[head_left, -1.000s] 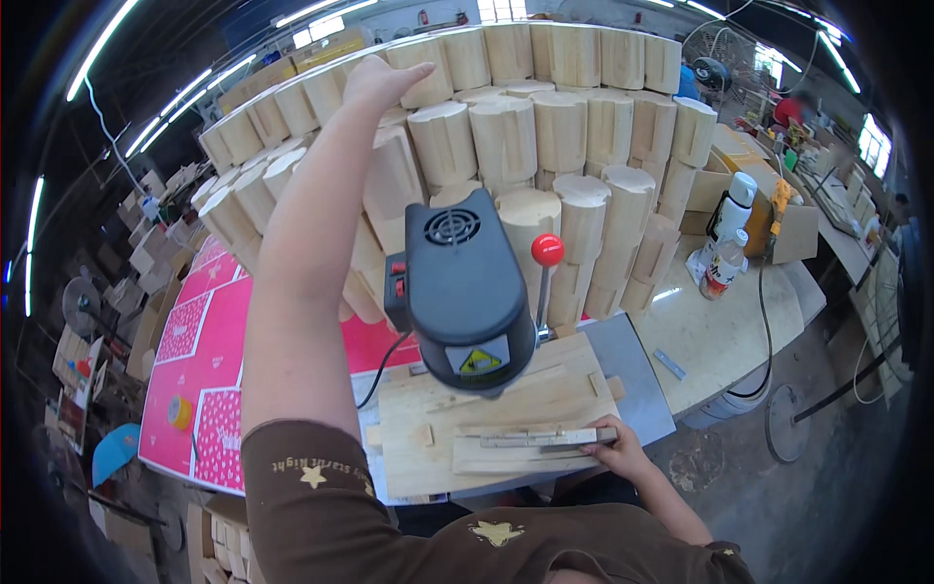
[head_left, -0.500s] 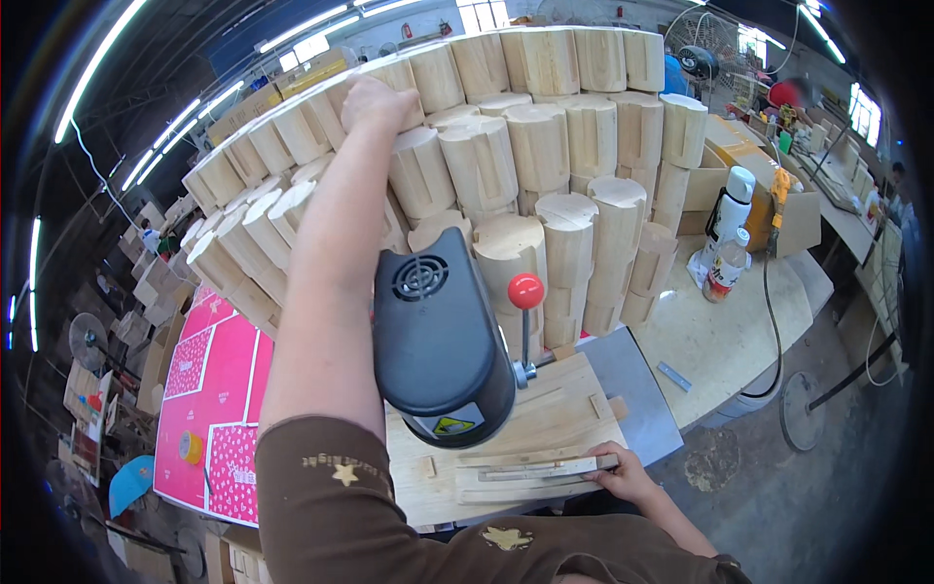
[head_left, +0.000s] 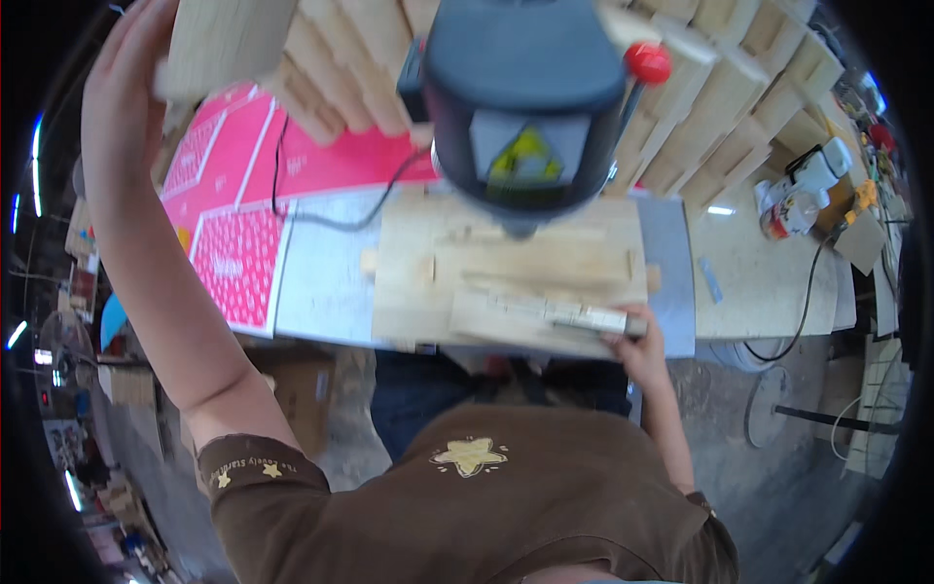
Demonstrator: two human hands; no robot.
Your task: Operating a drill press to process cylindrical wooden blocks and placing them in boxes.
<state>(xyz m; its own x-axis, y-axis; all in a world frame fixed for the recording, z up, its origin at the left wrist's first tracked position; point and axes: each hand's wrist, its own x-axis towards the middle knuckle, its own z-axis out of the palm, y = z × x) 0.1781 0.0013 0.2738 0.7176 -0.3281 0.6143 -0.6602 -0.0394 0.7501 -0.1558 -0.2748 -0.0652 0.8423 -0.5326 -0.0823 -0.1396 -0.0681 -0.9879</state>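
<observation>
One block (head_left: 226,47), upper left, is gripped by my left hand (head_left: 128,73); my right hand (head_left: 642,347) pinches a strip (head_left: 589,316), right of centre.

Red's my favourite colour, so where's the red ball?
In the head view, the red ball is near the top, right of centre, just right of the dark machine and in front of wooden blocks.

The machine head (head_left: 525,88) overhung the far part of the wooden board (head_left: 409,263) and blocked downward access there; its red-knobbed lever (head_left: 648,62) obstructed the right flank. Stacked blocks (head_left: 715,97) closed the rear. The left hand (head_left: 131,83) and its wooden block (head_left: 224,49) occupied the far left. A passage lay over the pink sheet (head_left: 238,263), with a black cable (head_left: 360,227) at its right. Another extended between the right hand (head_left: 642,350) and the bottles (head_left: 798,211).
</observation>
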